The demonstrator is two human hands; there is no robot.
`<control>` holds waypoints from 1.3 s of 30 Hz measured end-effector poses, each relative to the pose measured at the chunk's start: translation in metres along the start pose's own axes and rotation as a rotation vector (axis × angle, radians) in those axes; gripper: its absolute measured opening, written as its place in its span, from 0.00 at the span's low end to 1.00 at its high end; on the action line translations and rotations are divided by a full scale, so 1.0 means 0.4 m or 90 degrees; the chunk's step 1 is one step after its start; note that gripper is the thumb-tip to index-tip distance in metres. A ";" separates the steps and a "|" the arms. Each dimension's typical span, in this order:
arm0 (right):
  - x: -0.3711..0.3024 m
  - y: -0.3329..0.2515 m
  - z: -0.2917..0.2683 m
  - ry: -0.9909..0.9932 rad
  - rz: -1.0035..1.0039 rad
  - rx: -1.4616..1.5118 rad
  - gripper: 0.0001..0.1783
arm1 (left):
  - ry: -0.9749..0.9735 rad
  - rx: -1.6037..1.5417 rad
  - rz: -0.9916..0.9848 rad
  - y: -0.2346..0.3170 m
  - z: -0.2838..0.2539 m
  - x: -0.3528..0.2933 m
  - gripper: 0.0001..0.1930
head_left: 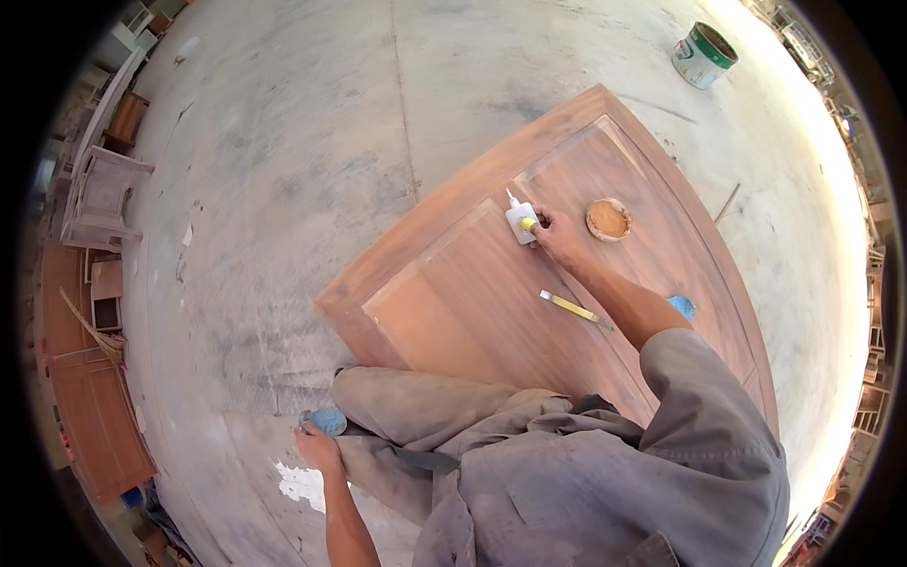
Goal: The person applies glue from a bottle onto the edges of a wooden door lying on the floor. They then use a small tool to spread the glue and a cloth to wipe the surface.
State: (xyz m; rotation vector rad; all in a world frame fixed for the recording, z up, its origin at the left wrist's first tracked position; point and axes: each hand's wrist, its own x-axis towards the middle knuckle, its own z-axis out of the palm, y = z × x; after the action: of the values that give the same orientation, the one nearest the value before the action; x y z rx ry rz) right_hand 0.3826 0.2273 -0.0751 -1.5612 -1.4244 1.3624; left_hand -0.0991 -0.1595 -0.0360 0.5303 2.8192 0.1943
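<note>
Your right grip (559,236) is pinching the white bottle (521,227) over the wooden panel (425,260), nearer its far-left edge than its right one – can't tell if the bottle is touching the wood. The nozzle is pointing toward that far-left edge and I'm seeing no cap on it, so a hard squeeze or a tilt could be putting a drip on bare wood.

Your left grip (319,452) is off the panel, below its left corner, and looks to be holding a blue pad (326,420) beside your knee. If those fingers are loosening, the pad could be dropping to the floor (236,312).

Watch your right forearm: it's passing between the round dish (608,219) of orange-brown filler-like stuff and the yellow cutter-like tool (574,309). Swinging toward the far corner could be knocking the dish and spilling it; pulling back low could be catching the tool – can't tell if a blade is showing. A second blue pad (681,307) is lying by your elbow, inside the right edge, so your sleeve (675,354) could be dragging it.
</note>
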 end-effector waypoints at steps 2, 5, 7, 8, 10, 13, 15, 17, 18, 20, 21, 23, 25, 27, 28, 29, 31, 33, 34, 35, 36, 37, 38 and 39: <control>0.005 -0.009 0.008 -0.003 0.012 -0.011 0.21 | -0.002 -0.006 -0.010 0.002 -0.004 -0.003 0.33; 0.024 -0.017 0.015 -0.010 0.034 -0.027 0.20 | 0.001 -0.011 -0.019 -0.002 -0.014 -0.006 0.33; 0.046 -0.010 0.008 -0.016 0.050 -0.048 0.19 | -0.003 -0.014 -0.018 -0.002 -0.002 -0.004 0.33; 0.054 -0.005 0.007 -0.010 0.057 -0.049 0.19 | -0.005 -0.014 -0.017 -0.002 0.005 -0.002 0.33; 0.070 0.000 0.009 0.001 0.067 -0.047 0.18 | -0.001 -0.017 -0.015 -0.003 0.004 -0.002 0.33; 0.087 0.002 0.008 0.003 0.090 -0.033 0.17 | 0.002 -0.023 -0.020 -0.005 0.003 -0.003 0.33; 0.093 -0.003 0.007 0.001 0.103 -0.028 0.17 | -0.002 -0.023 -0.031 -0.005 0.004 -0.001 0.33; 0.096 -0.011 0.006 0.001 0.122 -0.023 0.16 | -0.006 -0.024 -0.018 -0.008 0.003 0.000 0.33; 0.099 -0.015 0.006 0.002 0.134 -0.019 0.16 | -0.007 -0.025 -0.011 -0.010 0.002 0.002 0.33; 0.102 -0.021 0.005 0.001 0.164 -0.011 0.15 | -0.005 -0.019 -0.008 -0.013 0.004 0.002 0.33; 0.102 -0.026 0.004 -0.003 0.181 -0.007 0.15 | -0.004 -0.016 -0.007 -0.010 0.003 0.000 0.33; 0.103 -0.036 0.005 -0.004 0.204 -0.001 0.14 | -0.002 -0.019 -0.011 -0.005 0.000 -0.003 0.33; 0.104 -0.046 0.008 -0.002 0.216 0.005 0.13 | 0.001 -0.018 -0.011 -0.002 -0.003 -0.006 0.33; 0.103 -0.051 0.005 -0.006 0.237 0.019 0.14 | 0.005 -0.013 -0.008 0.003 -0.006 -0.009 0.33; 0.103 -0.051 0.004 -0.009 0.247 0.026 0.15 | 0.006 -0.015 -0.011 0.006 -0.007 -0.012 0.33; 0.103 -0.050 0.002 -0.013 0.243 0.033 0.15 | 0.007 -0.016 -0.014 0.009 -0.008 -0.015 0.33; 0.107 -0.042 -0.005 -0.019 0.236 0.049 0.15 | 0.004 -0.020 -0.019 0.012 -0.009 -0.014 0.33; 0.111 -0.038 -0.007 -0.019 0.237 0.060 0.15 | -0.004 -0.023 -0.025 0.008 -0.006 -0.009 0.33; 0.111 -0.039 -0.005 -0.020 0.237 0.066 0.16 | -0.003 -0.021 -0.025 0.003 -0.005 -0.006 0.33; 0.111 -0.039 -0.004 -0.018 0.237 0.072 0.16 | -0.003 -0.019 -0.026 -0.001 -0.004 -0.004 0.33; 0.108 -0.038 -0.005 -0.014 0.237 0.077 0.16 | -0.003 -0.018 -0.026 0.002 -0.005 -0.004 0.33; 0.107 -0.037 -0.006 -0.011 0.236 0.082 0.16 | -0.009 -0.017 -0.029 0.005 -0.005 -0.005 0.33; 0.107 -0.037 -0.007 -0.006 0.239 0.080 0.15 | -0.014 -0.016 -0.032 0.009 -0.006 -0.006 0.33; 0.108 -0.040 -0.006 -0.003 0.240 0.079 0.15 | -0.018 -0.015 -0.036 0.011 -0.010 -0.007 0.33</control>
State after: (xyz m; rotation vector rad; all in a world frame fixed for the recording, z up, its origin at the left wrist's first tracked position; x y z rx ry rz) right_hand 0.3750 0.2724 -0.0717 -1.8050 -1.0568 1.6347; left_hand -0.0960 -0.1568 -0.0308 0.4447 2.7964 0.2070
